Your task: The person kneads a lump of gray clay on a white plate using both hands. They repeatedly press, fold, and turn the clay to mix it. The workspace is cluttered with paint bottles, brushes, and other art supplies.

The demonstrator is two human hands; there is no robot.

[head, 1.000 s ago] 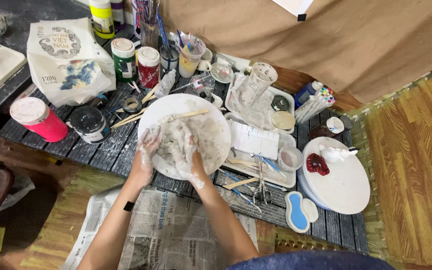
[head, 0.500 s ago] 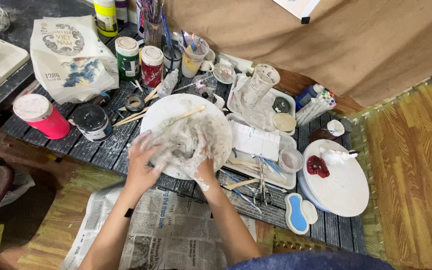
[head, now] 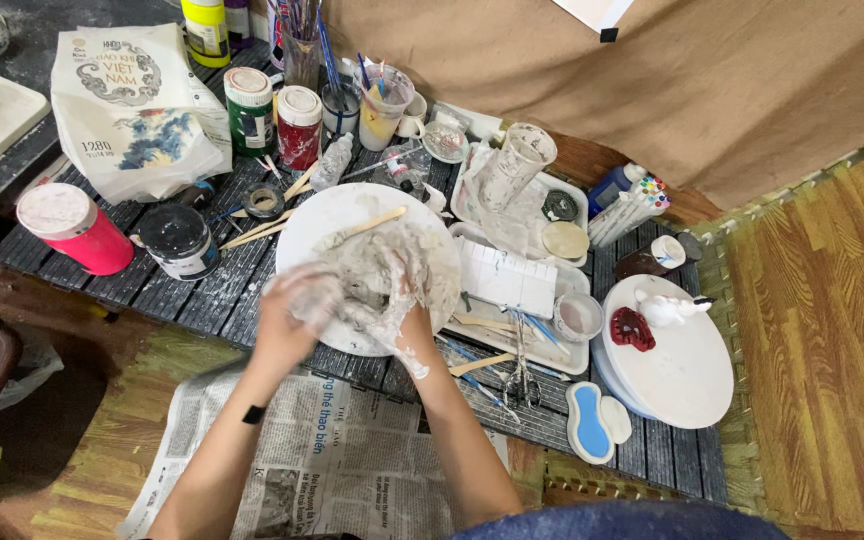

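In the head view, both hands work in a lump of wet white clay (head: 377,285) that lies on a round white plate (head: 312,215) on the low dark slatted table (head: 182,295). The left hand (head: 297,305) is blurred, so I cannot tell if its fingers are closed or spread; it presses on the left side of the clay, near the plate's front edge. The right hand (head: 402,290) is covered with white paste and its fingers curl into the clay from the right, closed on the soft mass. A wooden stick (head: 367,225) rests on the plate just behind the clay. I judge some risks here: the plate sits near the table's front edge, so a strong push toward the body can slide it off onto the newspaper (head: 342,450) below. The wet paste can also drop from the wrists, as one blob already clings to the right forearm. The white tray (head: 507,280) with small tools lies just beside the plate on the right, and a wide elbow move may knock it. The clay stays under both palms, between them.
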